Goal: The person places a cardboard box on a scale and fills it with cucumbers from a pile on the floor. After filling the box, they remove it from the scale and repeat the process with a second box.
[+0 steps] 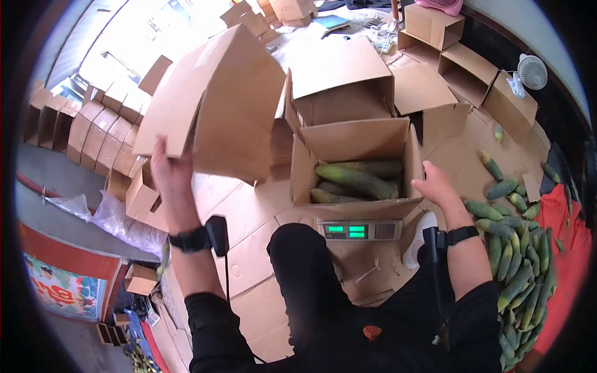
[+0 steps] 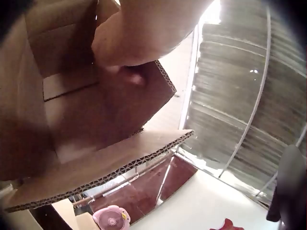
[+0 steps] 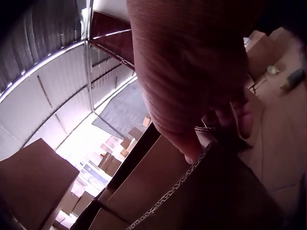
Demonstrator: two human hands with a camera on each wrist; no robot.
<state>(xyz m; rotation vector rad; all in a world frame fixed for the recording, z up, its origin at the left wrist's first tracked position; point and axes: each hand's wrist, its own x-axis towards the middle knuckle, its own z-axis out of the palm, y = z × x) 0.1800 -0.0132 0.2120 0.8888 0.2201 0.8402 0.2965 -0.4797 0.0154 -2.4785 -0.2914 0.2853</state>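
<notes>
Nearest, your dark-clad knee [image 1: 305,261] stood before the scale [image 1: 388,231], whose lit digits were too small to read and whose platform lay hidden under the open carton [image 1: 354,211]. Inside that carton rested several green radishes [image 1: 367,180], the lower ones partly covered by those on top. Your right hand [image 1: 437,186] pinched the rim at its near right corner; in the right wrist view the hand's own bulk concealed much of the hold. Your left hand [image 1: 171,177] pinched an edge of the raised carton [image 1: 239,105], tilted to the left of the open one, with some fingers lost behind its panel and in shadow. To the right, a radish pile [image 1: 519,273] beside red cloth [image 1: 559,224] ran into the dark lens border. Farther off stood a white fan [image 1: 533,71]; a pink object [image 1: 438,5] was cut off by the top edge, and glare washed out the far left.
</notes>
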